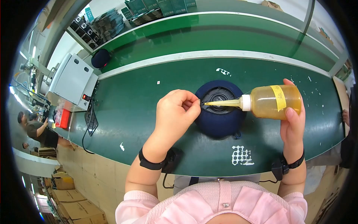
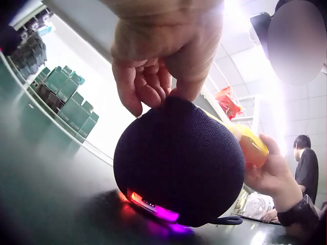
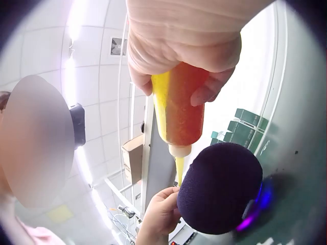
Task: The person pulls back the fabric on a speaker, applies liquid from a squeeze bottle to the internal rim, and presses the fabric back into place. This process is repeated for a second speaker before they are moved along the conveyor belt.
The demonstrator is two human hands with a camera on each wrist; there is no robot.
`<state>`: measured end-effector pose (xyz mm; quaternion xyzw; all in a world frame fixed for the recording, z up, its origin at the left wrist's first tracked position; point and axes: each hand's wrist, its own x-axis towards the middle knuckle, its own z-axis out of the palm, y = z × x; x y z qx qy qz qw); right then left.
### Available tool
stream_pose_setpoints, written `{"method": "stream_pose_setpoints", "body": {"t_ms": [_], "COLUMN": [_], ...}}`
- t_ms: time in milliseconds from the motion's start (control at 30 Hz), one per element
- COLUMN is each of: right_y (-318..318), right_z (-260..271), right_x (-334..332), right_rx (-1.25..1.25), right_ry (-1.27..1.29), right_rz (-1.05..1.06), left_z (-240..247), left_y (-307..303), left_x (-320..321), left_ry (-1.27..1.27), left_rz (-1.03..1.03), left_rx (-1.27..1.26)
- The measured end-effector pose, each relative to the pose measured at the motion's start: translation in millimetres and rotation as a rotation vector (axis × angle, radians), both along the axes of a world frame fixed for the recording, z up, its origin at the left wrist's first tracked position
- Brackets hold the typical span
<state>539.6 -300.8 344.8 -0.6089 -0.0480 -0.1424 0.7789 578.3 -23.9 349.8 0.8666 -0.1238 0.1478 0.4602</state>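
Note:
A round dark blue fabric-covered speaker (image 1: 220, 126) sits on the green table, its black recessed top (image 1: 215, 95) facing up. At the left rim of that recess, my left hand (image 1: 175, 112) pinches the fabric edge between thumb and fingers. The fabric (image 2: 179, 109) rises to a peak there in the left wrist view. My right hand (image 1: 292, 125) grips a clear squeeze bottle (image 1: 263, 100) of amber liquid with a yellow label, tipped sideways. Its long pale nozzle (image 1: 225, 103) lies across the recess, the tip close to the left fingertips. Coloured light glows under the speaker (image 2: 153, 206).
At the left end of the table stands a grey metal box (image 1: 72, 82) with a red switch and a cable. A second dark round speaker (image 1: 100, 58) is at the back left. Green boxes (image 1: 153, 5) sit on the shelf behind. People work farther off at both sides.

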Motion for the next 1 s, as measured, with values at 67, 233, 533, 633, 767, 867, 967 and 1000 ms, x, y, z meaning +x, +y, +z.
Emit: {"method": "stream_pose_setpoints", "body": {"t_ms": [67, 233, 533, 633, 767, 867, 967, 1000], "right_y": [-1, -1, 1, 3, 5, 6, 7, 7], "right_z": [-2, 1, 0, 0, 2, 4, 6, 7], "right_x": [-1, -4, -10, -13, -18, -22, -25, -26], "right_rx": [-0.152, -0.162, -0.206, -0.251, -0.31, -0.359, -0.363, -0.362], "right_ry": [-0.035, -0.048, -0.03, -0.067, -0.1, -0.145, -0.135, -0.134], "right_rz": [-0.047, -0.061, -0.052, -0.077, -0.09, -0.126, -0.102, -0.102], "left_z": [0, 1, 0, 0, 1, 1, -1, -1], "left_y": [-4, -6, -5, -5, -5, -6, -5, -5], "left_x": [-2, -5, -8, -8, -4, -4, -3, -3], "left_ry": [-0.006, -0.015, -0.03, -0.046, -0.063, -0.065, -0.061, -0.064], "left_rz": [-0.008, 0.006, -0.004, -0.013, -0.021, -0.018, -0.023, -0.022], "left_rx": [-0.016, -0.021, -0.006, -0.01, 0.02, 0.003, -0.011, 0.0]}}
